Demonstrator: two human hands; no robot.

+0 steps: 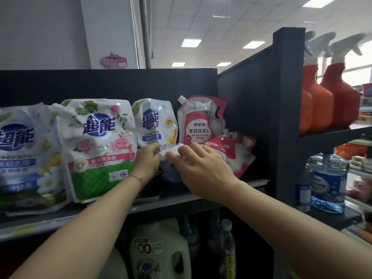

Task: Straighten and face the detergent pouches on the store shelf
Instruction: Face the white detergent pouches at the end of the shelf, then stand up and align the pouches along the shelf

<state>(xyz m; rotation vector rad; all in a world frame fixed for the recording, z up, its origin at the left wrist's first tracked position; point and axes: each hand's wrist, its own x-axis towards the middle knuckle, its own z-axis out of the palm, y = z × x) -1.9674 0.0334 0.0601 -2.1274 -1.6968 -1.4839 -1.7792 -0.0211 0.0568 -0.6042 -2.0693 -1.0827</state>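
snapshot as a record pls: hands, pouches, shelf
left hand: pinches lower edge of small white pouch
right hand: fingers at same edge, grip unclear
rose pouch: upright, label facing out
red pouch: upright, spout top-left
second red pouch: tilted over, to its right
shelf: black backing

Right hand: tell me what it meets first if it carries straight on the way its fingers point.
The crumpled white pouch held by the left hand: the right hand points left and slightly up, its fingertips seemingly on it. Beyond lies the left hand; depth is unclear.
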